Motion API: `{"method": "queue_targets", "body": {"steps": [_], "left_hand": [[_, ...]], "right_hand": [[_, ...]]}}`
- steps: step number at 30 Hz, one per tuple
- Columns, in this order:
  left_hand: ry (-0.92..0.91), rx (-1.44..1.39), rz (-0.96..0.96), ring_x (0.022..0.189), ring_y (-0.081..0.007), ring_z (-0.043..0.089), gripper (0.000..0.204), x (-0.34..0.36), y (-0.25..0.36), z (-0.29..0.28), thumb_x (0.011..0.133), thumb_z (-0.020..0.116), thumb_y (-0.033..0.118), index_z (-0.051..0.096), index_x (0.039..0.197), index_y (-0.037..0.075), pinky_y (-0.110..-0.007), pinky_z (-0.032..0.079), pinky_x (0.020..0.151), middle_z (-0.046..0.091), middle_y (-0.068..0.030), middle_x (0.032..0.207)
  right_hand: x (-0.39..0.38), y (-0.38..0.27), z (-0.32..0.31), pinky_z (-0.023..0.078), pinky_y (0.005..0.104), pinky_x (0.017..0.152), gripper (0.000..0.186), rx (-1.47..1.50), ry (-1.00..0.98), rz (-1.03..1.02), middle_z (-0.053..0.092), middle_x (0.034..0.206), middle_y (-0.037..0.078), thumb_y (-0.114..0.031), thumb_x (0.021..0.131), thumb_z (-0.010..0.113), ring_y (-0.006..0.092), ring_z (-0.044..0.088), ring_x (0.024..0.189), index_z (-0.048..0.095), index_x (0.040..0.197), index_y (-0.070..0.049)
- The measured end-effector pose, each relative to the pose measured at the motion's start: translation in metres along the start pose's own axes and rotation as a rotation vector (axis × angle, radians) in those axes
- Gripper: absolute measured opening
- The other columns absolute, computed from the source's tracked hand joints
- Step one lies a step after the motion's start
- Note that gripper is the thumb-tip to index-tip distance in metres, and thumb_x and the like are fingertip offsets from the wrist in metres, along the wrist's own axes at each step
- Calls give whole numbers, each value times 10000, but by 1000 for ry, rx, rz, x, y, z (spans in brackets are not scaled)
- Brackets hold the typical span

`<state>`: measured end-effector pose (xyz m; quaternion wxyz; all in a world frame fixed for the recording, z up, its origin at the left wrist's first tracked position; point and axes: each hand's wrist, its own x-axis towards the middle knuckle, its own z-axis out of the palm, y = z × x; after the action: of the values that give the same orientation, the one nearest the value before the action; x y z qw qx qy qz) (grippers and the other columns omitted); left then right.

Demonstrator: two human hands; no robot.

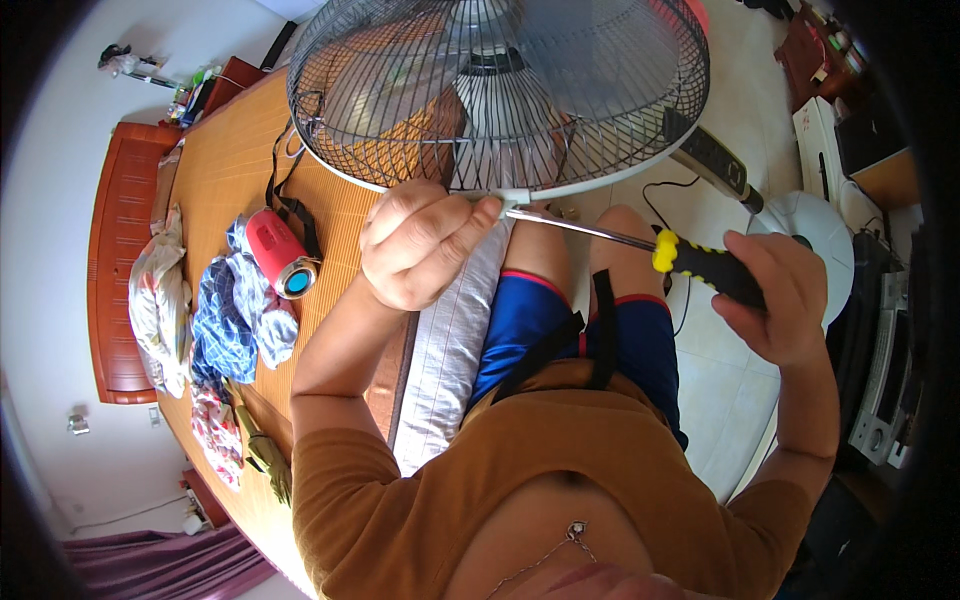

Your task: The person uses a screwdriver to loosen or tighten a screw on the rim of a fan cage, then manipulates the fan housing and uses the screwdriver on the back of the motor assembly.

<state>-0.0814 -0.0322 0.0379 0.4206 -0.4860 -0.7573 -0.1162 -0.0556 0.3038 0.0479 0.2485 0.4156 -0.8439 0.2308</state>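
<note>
A fan head with a dark wire guard (pixel 400 145) and a pale rim is in front of me, above my knees. My left hand (pixel 420 245) is closed on the near edge of that rim, thumb and fingers pinching beside a small white clip (pixel 514 197). My right hand (pixel 778 295) is wrapped round the black and yellow handle of a screwdriver (pixel 705 265). Its metal shaft points left, and the tip meets the rim by the clip, close to my left thumb. Whether the tip sits in a screw is too small to tell.
To the right, the fan's dark post (pixel 715 160) leads to a round white base (pixel 810 255) on the tiled floor, with a cord nearby. At left, a bed mat (pixel 340 215) carries a red speaker (pixel 275 250), crumpled clothes (pixel 228 315) and a folded green umbrella (pixel 264 450).
</note>
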Motion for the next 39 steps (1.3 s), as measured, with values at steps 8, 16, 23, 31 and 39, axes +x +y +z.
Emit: {"method": "queue_targets", "body": {"steps": [8, 16, 23, 31, 39], "left_hand": [[-20, 25, -25, 699, -182, 542, 273, -2, -5, -2, 607, 699, 36, 683, 871, -30, -259, 470, 554, 575, -65, 803], [177, -46, -75, 709, -219, 553, 405, -13, -2, 5, 611, 786, 47, 641, 988, 10, -317, 485, 615, 574, -60, 788], [85, 40, -33, 707, -178, 551, 192, -9, -5, 3, 623, 716, 52, 691, 807, 5, -291, 498, 608, 581, -54, 792], [136, 15, -21, 703, -184, 568, 192, -3, -10, 1, 625, 714, 39, 679, 805, -18, -294, 510, 617, 580, -54, 774], [22, 73, -23, 701, -188, 559, 221, -1, -5, 0, 616, 706, 66, 681, 818, -18, -293, 507, 608, 578, -61, 790]], "right_hand": [[11, 20, 16, 250, 170, 342, 318, 1340, -354, 1089, 546, 570, 20, -324, 912, 469, 33, 372, 374, 533, 1041, -41], [-7, 11, 11, 476, 214, 716, 607, 754, -62, 632, 510, 947, 47, -10, 593, 691, 130, 551, 850, 454, 1147, -83], [-4, 9, 3, 483, 274, 712, 437, 219, -37, 167, 582, 957, 145, -63, 677, 721, 233, 585, 813, 562, 1081, -19], [11, 20, 6, 269, 150, 344, 315, 1227, -338, 1079, 591, 707, 59, -255, 851, 556, 45, 474, 482, 522, 1085, -47], [-1, 8, 6, 506, 280, 609, 496, 123, 7, 59, 570, 938, 131, 21, 624, 735, 221, 591, 729, 541, 1078, -28]]}}
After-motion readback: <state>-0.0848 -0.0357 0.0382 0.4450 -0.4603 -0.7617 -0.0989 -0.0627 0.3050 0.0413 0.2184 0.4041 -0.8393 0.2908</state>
